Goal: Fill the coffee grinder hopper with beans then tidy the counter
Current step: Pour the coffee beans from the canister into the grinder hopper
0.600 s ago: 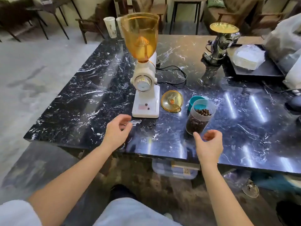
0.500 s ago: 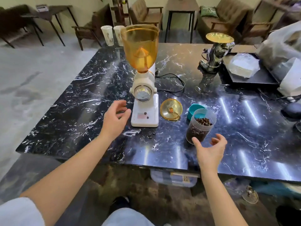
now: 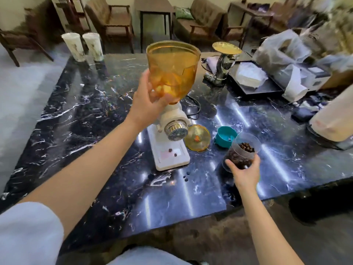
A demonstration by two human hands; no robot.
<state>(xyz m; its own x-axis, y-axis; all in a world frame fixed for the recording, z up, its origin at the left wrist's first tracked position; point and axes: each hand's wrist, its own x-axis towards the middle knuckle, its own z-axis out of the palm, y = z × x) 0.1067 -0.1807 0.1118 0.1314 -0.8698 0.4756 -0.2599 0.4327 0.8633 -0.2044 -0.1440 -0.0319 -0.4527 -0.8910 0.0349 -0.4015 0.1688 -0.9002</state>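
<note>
A white coffee grinder [image 3: 171, 148] stands mid-counter with an open amber hopper [image 3: 172, 67] on top. My left hand [image 3: 146, 104] grips the hopper's lower left side. To the right, a clear jar of coffee beans [image 3: 241, 153] is tilted, and my right hand [image 3: 245, 173] is closed around its lower part. The amber hopper lid [image 3: 197, 137] lies flat beside the grinder, with the teal jar lid [image 3: 225, 136] just right of it. A few loose beans [image 3: 186, 175] lie on the black marble counter [image 3: 95, 115], and two rest on the grinder's base.
A chrome grinder [image 3: 223, 67] stands at the back, next to a black tray [image 3: 267, 88] with plastic bags. Two paper cups [image 3: 83, 46] sit at the far left corner. A white bag [image 3: 336, 119] stands at the right edge. A black cord runs behind the grinder.
Both hands were open above the counter's near edge. The left hand has risen and taken hold of the hopper; the right has closed on the bean jar and tilted it.
</note>
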